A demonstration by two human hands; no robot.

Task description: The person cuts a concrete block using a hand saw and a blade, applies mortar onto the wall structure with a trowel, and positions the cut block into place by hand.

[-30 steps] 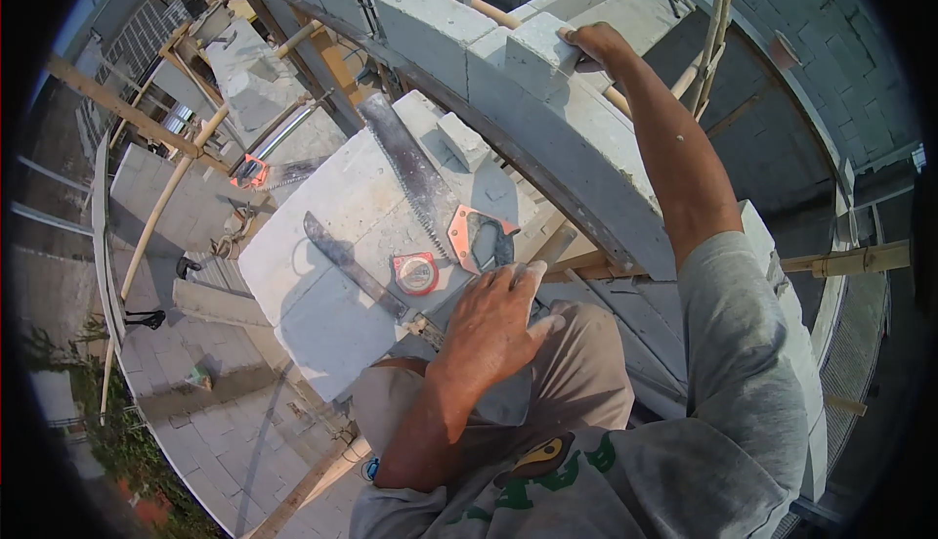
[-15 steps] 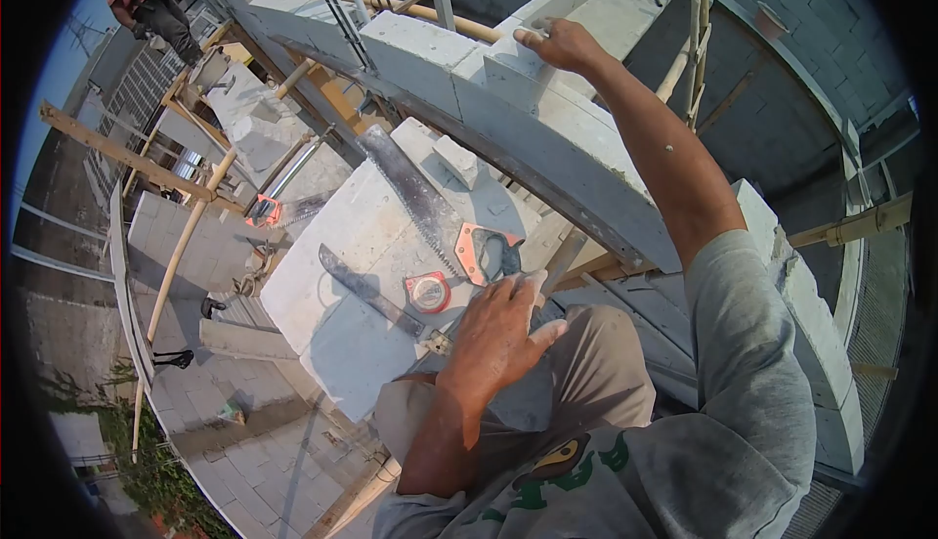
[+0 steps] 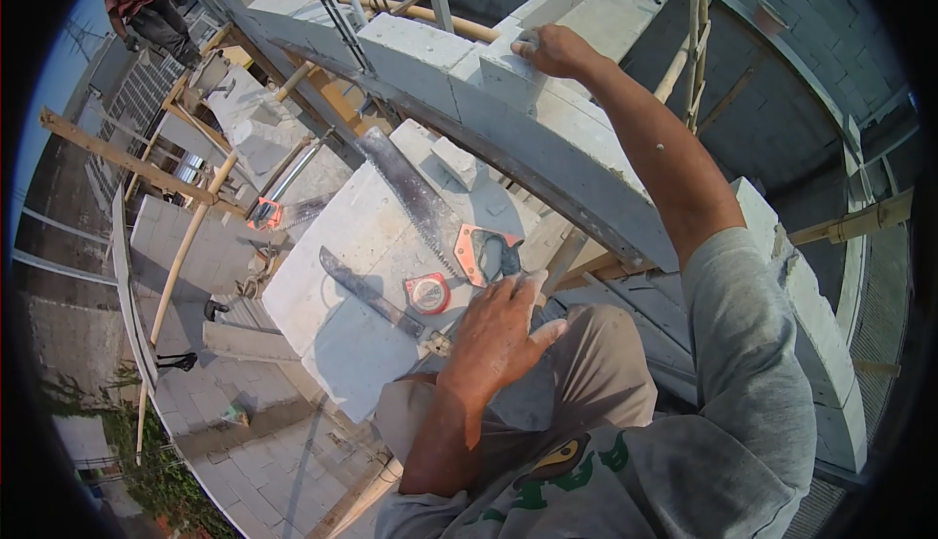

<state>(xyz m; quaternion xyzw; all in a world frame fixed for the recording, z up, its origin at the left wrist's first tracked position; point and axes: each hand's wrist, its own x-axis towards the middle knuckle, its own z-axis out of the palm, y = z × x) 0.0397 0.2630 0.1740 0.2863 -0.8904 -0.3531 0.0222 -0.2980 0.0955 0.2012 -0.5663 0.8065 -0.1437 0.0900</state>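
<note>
My right hand [image 3: 559, 52] is stretched out to the block wall [image 3: 576, 138], fingers closed at the upper edge of a small light block [image 3: 510, 78] on top of it. A greyish bit shows at its fingertips, too small to name. My left hand [image 3: 500, 332] lies palm down near my knee, fingers extended and thumb apart. Just beyond it is a hand saw [image 3: 415, 187] with an orange and black handle [image 3: 487, 252]. A red and white tape measure [image 3: 427, 294] and a machete-like blade [image 3: 366, 290] lie on the pale slab [image 3: 313, 246] beside that hand.
A block offcut [image 3: 454, 163] sits on the slab. Another orange-handled saw [image 3: 266, 214] lies farther left. Bamboo poles [image 3: 181, 265] and a wooden beam [image 3: 127, 153] cross the left side, above a drop. A person [image 3: 147, 6] stands at the far upper left.
My right hand has shifted slightly down along the small block's edge. The left hand and the tools stay put. The far person's arms and posture have changed a little.
</note>
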